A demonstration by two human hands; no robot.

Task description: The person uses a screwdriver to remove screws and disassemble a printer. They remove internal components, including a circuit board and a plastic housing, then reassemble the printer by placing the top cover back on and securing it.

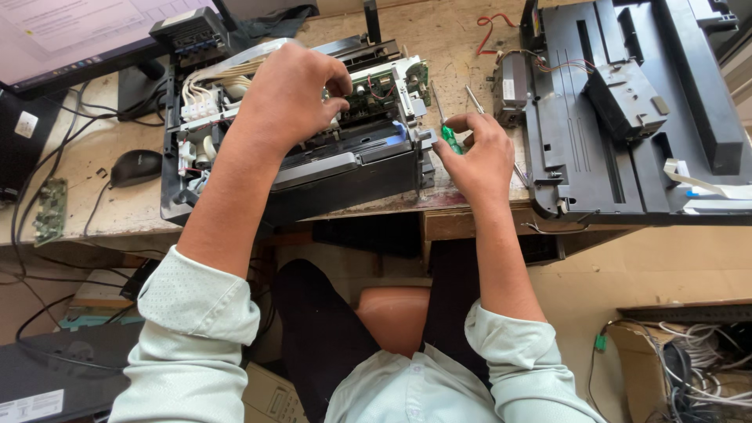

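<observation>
- leaning over a worn wooden desk (462,39), a person in a pale long-sleeved shirt works with both bare hands on an opened printer (329,168) that sits at the desk's front edge, its cover off and its insides showing.
- the left hand (290,94) reaches down into the top of the printer, fingers curled narrow and pinched together near a green circuit board (374,86); what they pinch, if anything, i cannot tell.
- the right hand (478,157) is at the printer's right side, closed around a screwdriver with a green handle (450,139); the thin metal shaft points up and away from the person, past the printer's right corner.
- a second slim metal tool (473,99) shows just above that hand; whether the hand holds it too is not clear.
- a bundle of white tubes (211,78) runs along the printer's left part, toward a small black block (192,35) at the back.
- right of the printer lies a large black plastic printer cover (627,117), flat on the desk, with red wires (492,23) and a small grey motor-like part (511,90) beside its left edge.
- to the left rest a black mouse (135,166) with its cable and a loose green board (51,210) near the desk's edge.
- a monitor (70,35) stands at the far left corner.
- a tangle of cables (689,368) fills a box on the floor at the right.
</observation>
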